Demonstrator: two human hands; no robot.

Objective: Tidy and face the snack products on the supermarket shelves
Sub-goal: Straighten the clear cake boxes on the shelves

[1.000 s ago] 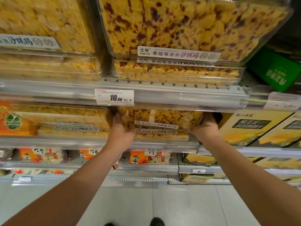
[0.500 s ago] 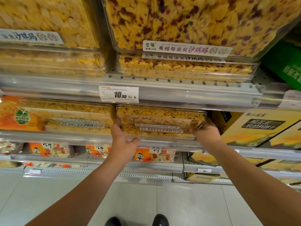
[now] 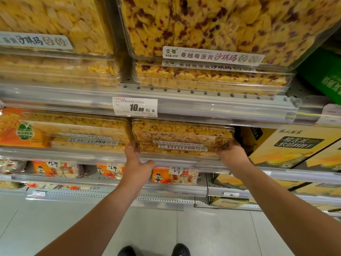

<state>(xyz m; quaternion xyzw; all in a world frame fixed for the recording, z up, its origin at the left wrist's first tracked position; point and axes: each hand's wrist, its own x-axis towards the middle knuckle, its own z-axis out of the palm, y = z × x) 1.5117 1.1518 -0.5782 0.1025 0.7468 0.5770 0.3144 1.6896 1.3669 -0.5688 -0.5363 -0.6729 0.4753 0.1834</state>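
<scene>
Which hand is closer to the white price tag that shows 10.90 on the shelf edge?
Left. The left hand sits almost directly below the price tag, at the left end of the clear snack box. The right hand is far off to the tag's right, at the box's other end.

A clear plastic box of cranberry egg-yolk cake (image 3: pixel 182 133) sits at mid-frame on the middle shelf, its white label strip facing out, stacked on a second like box (image 3: pixel 177 151). It is yellow inside with dark red flecks, and lies roughly level. The left hand (image 3: pixel 137 168) touches its lower left corner; the right hand (image 3: pixel 231 154) holds its lower right corner.
</scene>
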